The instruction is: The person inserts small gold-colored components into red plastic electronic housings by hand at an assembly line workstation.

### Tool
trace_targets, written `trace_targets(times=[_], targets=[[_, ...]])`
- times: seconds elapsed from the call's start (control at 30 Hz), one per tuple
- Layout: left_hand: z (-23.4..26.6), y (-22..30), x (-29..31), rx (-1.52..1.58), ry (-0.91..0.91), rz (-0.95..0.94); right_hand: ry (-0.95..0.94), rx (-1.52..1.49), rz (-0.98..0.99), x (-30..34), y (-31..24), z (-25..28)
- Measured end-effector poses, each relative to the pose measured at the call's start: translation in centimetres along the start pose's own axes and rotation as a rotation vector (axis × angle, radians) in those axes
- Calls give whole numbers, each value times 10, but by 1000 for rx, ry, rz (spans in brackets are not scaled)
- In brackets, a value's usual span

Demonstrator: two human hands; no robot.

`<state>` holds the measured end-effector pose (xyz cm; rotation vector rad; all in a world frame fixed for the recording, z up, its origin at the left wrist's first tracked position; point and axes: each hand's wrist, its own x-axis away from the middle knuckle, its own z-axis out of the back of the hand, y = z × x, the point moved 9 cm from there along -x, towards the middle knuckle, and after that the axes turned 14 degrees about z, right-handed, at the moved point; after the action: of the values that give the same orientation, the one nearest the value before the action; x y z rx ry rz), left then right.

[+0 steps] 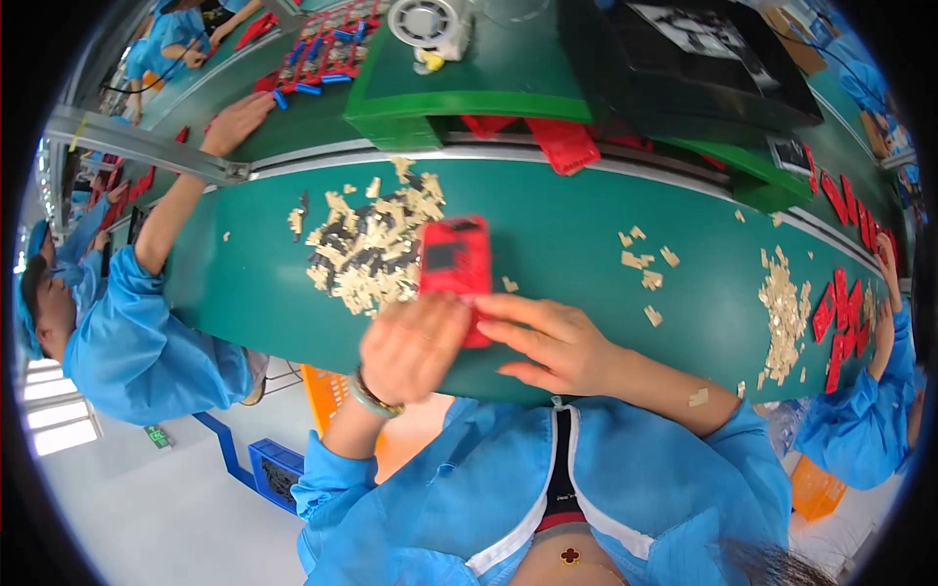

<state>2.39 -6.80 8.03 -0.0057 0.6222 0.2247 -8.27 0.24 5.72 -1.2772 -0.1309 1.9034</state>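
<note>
A red plastic casing (471,256) with a dark rectangular patch on its face is held above the green table (567,234), in front of my body. My left hand (415,344), slightly blurred, lies over its lower left part with the fingers together. My right hand (559,342) has its fingertips on the casing's lower right edge; what is pinched between them is partly hidden. Just left of the casing spreads a heap of small cream and black pieces (376,249). One cream piece (698,397) sticks to my right forearm.
A green-edged shelf (469,107) with red casings under it stands beyond, carrying a small white fan (430,24). Loose cream pieces (645,262) lie to the right, then another pile (784,322). A co-worker's arm (181,210) reaches in at left; another person sits at right.
</note>
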Motion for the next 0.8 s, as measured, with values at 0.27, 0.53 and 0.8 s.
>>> trace_targets(times=[0.27,0.53,0.8], targets=[[-15,-223,-78,-433,149,475,-261,646,-121,9,100,49],[-161,-69,-125,-412,-142,107,-315,872,-13,10,158,52],[-148,-31,-124,-219,-52,-30,-270,691,-94,64,73,80]])
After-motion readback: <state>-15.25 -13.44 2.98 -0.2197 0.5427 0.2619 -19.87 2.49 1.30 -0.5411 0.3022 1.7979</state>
